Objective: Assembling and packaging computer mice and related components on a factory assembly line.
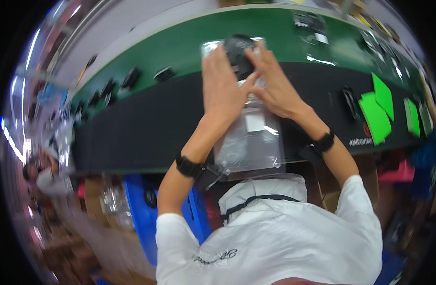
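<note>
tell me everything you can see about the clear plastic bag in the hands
The clear plastic bag is a long, glossy, transparent sleeve with bright glare streaks and a pale rectangular label near its middle. It hangs lengthwise from the hands down toward the person's chest, over the black edge of the green conveyor belt. Its upper end holds a dark rounded black part. The left hand lies flat against the bag's left side; the right hand pinches it from the right near the top. Its lower end looks flat.
</note>
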A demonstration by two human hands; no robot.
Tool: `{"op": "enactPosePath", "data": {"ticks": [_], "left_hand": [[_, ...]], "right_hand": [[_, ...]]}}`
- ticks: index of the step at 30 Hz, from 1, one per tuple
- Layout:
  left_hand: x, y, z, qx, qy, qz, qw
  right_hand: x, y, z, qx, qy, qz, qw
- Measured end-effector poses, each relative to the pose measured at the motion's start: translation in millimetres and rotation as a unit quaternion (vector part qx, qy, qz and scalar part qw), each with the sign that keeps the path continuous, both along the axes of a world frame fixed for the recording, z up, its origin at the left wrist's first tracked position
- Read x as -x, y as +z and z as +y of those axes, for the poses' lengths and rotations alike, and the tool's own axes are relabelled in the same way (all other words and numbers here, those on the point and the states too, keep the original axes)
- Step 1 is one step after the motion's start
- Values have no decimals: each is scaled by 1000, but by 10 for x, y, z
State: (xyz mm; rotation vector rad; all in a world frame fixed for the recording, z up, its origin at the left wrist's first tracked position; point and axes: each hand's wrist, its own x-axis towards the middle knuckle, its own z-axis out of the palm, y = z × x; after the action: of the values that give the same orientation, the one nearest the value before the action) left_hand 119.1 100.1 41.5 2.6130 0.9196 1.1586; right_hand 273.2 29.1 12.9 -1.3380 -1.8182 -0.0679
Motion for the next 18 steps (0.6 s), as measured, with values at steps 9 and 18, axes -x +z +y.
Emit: {"op": "enactPosePath", "data": {"ticks": [9,18], "left_hand": [[223,-129,-90,-28,-83,138,987],[1083,-453,1121,-30,158,56,985]], "right_hand": [[-169,-262,-65,-2,-82,-141,987],[-62,-237,15,-104,-1,-60,993]]}}
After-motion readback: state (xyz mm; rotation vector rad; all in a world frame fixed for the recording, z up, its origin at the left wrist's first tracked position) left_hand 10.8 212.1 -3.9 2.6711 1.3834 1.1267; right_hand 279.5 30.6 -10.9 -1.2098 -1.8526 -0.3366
